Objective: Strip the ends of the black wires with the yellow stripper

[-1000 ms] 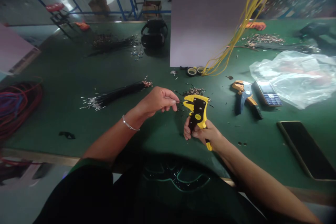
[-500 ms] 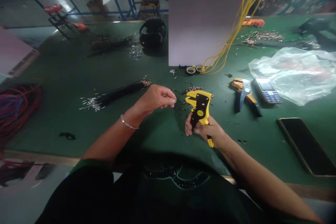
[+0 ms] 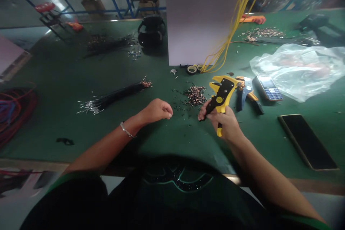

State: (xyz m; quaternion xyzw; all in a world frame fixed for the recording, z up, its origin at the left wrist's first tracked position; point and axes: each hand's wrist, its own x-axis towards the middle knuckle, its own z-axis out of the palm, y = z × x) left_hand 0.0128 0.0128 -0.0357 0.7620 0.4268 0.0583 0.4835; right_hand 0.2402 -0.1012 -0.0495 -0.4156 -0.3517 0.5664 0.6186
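My right hand (image 3: pixel 222 118) is wrapped round the handles of a yellow and black wire stripper (image 3: pixel 222 93), its jaws pointing up and to the left. Over the green table, my left hand (image 3: pixel 157 110) has its fingers curled together; whether anything thin sits between them cannot be made out. Between the hands, a bit farther back, lies a heap of short dark offcuts with coppery ends (image 3: pixel 195 95). Behind my left hand rests a bundle of black wires (image 3: pixel 115 97), with silvery tips at the left end and copper at the right.
A second, blue and orange wire stripper (image 3: pixel 246 95) lies by a keypad phone (image 3: pixel 268 88), with a smartphone (image 3: pixel 307 142) nearer me. Yellow wires (image 3: pixel 229 45) hang beside a pale panel (image 3: pixel 202 18). Tape rolls (image 3: pixel 192 69), a plastic bag (image 3: pixel 302 72) and red cables (image 3: pixel 16 115) are around.
My right hand has moved the yellow wire stripper right and slightly up, away from the offcuts, uncovering the heap. My left hand has drawn slightly left and down, its fingers more curled.
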